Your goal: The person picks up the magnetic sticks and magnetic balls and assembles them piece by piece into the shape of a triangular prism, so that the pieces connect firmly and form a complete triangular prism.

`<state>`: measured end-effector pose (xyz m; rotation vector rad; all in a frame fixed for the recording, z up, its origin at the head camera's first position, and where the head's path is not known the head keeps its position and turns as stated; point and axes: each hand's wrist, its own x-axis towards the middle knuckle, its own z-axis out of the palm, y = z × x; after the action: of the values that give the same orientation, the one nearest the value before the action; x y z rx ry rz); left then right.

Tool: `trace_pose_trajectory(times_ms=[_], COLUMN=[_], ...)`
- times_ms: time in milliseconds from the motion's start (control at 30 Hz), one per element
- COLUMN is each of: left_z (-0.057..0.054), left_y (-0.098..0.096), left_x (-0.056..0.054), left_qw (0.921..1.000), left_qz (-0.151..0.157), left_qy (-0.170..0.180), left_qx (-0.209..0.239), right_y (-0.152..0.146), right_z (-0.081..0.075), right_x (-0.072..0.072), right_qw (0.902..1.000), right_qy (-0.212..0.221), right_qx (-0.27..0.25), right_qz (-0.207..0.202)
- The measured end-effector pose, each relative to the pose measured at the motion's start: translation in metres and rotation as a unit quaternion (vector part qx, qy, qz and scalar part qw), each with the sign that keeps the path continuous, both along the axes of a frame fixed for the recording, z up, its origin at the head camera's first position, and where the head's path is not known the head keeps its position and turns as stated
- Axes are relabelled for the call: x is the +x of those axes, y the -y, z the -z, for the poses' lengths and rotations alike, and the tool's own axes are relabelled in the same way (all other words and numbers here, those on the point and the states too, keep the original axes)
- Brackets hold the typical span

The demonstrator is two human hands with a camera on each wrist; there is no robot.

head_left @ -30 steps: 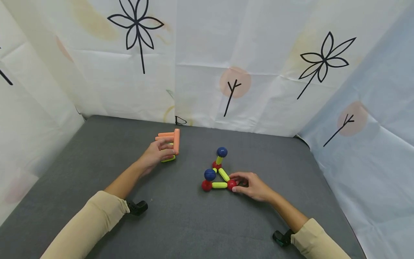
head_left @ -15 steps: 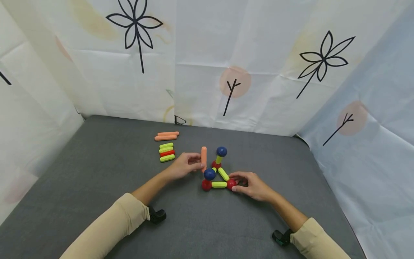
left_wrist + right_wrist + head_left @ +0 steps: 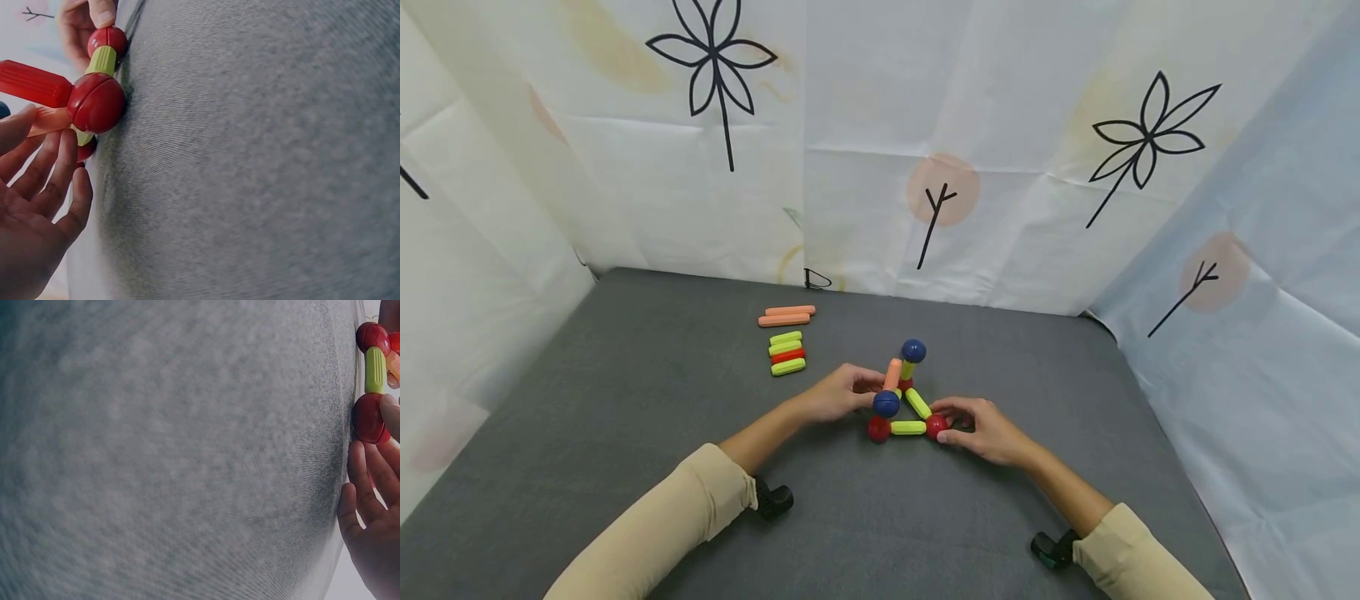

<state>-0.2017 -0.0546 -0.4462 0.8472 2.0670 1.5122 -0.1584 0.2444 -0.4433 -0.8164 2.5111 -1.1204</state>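
Note:
On the grey table stands a triangle of red balls joined by yellow-green rods (image 3: 908, 427). From its front-left red ball (image 3: 100, 103) rises a red rod (image 3: 37, 84), topped by a blue ball (image 3: 886, 404). At the back corner, a second blue ball (image 3: 913, 350) sits on an upright yellow-green rod. My left hand (image 3: 841, 394) pinches an orange rod (image 3: 892, 375), tilted; in the left wrist view its lower end meets or nearly meets the front-left red ball. With thumb and fingers, my right hand (image 3: 988, 429) holds the right red ball (image 3: 936, 427).
Left of the structure lie two orange rods (image 3: 785, 319), and in front of them a row of short yellow-green rods (image 3: 787, 367) with one red rod (image 3: 787, 356). Patterned white cloth (image 3: 865, 167) hangs around the table's back and sides.
My left hand has picked an orange rod from the loose pieces and brought it right to the structure, where the rod now tilts behind the front blue ball. My right hand has stayed put.

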Motion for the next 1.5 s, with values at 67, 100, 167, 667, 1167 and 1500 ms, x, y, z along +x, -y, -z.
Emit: trace_pose_trajectory(times_ms=[67, 100, 167, 667, 1167, 1500], left_z=[-0.001, -0.001, -0.002, -0.002, 0.0, 0.008], left_y=[-0.002, -0.003, -0.005, 0.003, 0.102, 0.124], left_x=[-0.001, -0.002, -0.003, -0.006, -0.01, -0.01], left_qw=[1.0, 0.9999, 0.9998, 0.9996, 0.9471, 0.9456], left_qz=[0.002, 0.003, 0.004, -0.024, -0.227, -0.209], left_qy=[-0.005, -0.005, -0.008, -0.013, -0.207, -0.197], left_qx=[-0.008, -0.012, -0.019, -0.008, -0.092, -0.153], right_y=[-0.001, -0.001, -0.001, 0.001, 0.001, 0.001], right_z=[0.001, 0.001, 0.001, 0.0, 0.0, -0.001], right_x=[0.0, 0.0, 0.0, 0.001, 0.001, 0.002], right_qw=[1.0, 1.0, 1.0, 0.9999, 1.0, 1.0], right_qy=[-0.002, -0.002, -0.004, -0.008, -0.005, 0.001], right_qx=[0.002, 0.002, 0.001, -0.012, -0.003, -0.003], right_qz=[0.0, 0.0, -0.001, -0.002, 0.002, 0.004])
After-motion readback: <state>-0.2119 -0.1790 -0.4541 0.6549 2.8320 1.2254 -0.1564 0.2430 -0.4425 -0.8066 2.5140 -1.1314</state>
